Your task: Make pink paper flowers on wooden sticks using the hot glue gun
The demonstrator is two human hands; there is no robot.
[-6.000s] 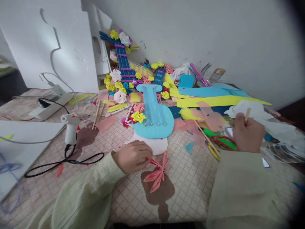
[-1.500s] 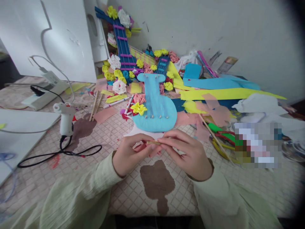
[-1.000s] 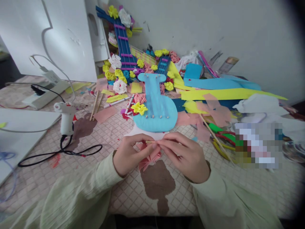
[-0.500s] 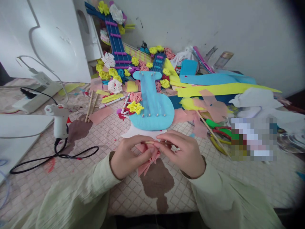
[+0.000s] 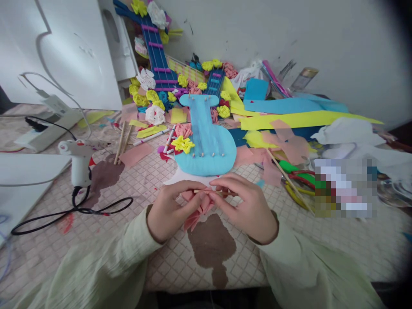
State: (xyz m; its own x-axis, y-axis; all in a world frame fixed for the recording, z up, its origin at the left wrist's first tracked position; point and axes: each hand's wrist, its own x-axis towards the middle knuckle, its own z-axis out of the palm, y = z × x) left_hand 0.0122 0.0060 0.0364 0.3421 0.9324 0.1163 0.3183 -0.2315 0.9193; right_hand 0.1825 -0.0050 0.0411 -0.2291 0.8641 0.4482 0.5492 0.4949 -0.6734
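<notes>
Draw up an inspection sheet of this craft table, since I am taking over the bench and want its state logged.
Surface: checked cloth with brown patches, paper scraps strewn.
Job's things: pink folded paper and wooden stick, held together in front of the blue guitar cutout.
Clutter: paper flowers, yellow strip, green-handled tool, loose sticks.
Hands: left hand pinches the paper; right hand pinches the stick.
Cables: glue gun upright, black cable looped on cloth; power strip behind.
Surroundings: pale wall, white boards at left.

hands hide most of the pink folded paper [image 5: 196,212].
</notes>
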